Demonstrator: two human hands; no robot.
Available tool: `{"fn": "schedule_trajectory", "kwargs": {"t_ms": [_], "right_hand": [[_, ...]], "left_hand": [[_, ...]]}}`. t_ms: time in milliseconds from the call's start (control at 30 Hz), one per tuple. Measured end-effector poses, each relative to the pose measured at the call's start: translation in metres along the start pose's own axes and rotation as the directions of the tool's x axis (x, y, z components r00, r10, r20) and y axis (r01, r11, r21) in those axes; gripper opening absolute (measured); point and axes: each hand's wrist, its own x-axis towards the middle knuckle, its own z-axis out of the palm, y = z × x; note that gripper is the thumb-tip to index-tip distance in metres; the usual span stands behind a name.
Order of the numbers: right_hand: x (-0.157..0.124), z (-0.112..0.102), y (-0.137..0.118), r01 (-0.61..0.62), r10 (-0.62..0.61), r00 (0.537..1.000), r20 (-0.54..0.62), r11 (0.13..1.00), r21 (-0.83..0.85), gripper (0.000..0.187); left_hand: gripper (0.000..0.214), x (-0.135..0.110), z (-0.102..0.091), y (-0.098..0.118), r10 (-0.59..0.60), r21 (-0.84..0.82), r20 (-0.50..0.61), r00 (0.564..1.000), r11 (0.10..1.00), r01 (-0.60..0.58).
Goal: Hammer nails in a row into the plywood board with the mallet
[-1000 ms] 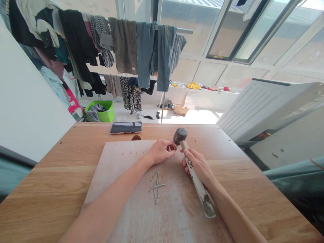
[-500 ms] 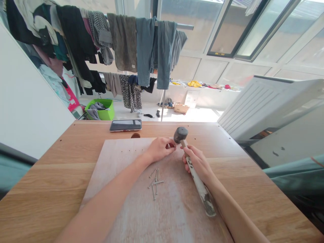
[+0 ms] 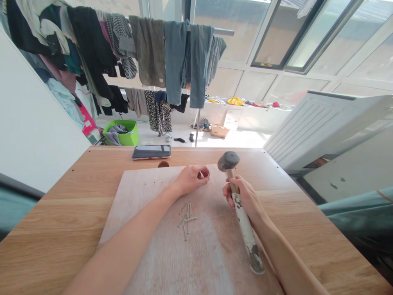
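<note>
Hammer (image 3: 243, 223) — in right hand (image 3: 246, 198), left hand (image 3: 190, 180) nearby.

Big windows (image 3: 230, 24) fill the upper right of the frame, and the pale floor (image 3: 241, 140) near the middle is super bright. Laundry (image 3: 150, 49) hangs all over the upper left, green basket (image 3: 130, 138) underneath. Plain white panel (image 3: 37, 119) down the left edge, wood-grain table (image 3: 307, 221) across the bottom.

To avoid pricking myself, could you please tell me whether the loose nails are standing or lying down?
Lying down: the nails show lengthwise, several crossing one another on the pale board.
</note>
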Motion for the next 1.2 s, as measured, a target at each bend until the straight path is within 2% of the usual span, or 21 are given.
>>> {"fn": "schedule_trajectory", "kwargs": {"t_ms": [167,367,633,800,1200], "right_hand": [[-0.006,-0.005,-0.008,-0.007,0.005,0.999,0.046,0.999,0.045,0.032],[-0.015,0.005,-0.01,-0.032,0.016,0.99,0.14,0.993,0.11,0.044],[-0.026,0.009,-0.016,-0.035,0.003,0.976,0.217,0.989,0.144,0.044],[-0.026,0.011,-0.014,-0.098,0.073,0.973,0.22,0.99,0.103,0.05],[-0.025,0.01,-0.011,-0.047,0.024,0.98,0.2,0.993,0.107,0.044]], "left_hand": [[0.006,0.001,0.0,-0.001,0.007,0.007,0.003,1.0,1.0,-0.007],[0.008,0.001,0.0,-0.002,0.002,-0.023,0.001,1.0,1.0,-0.002],[0.009,0.001,0.001,-0.003,0.006,-0.017,-0.024,1.0,1.0,-0.007],[0.013,0.001,0.001,-0.003,0.044,-0.027,-0.014,0.999,0.999,-0.044],[0.007,0.0,0.0,-0.001,0.015,-0.046,-0.023,1.0,0.999,-0.016]]}}
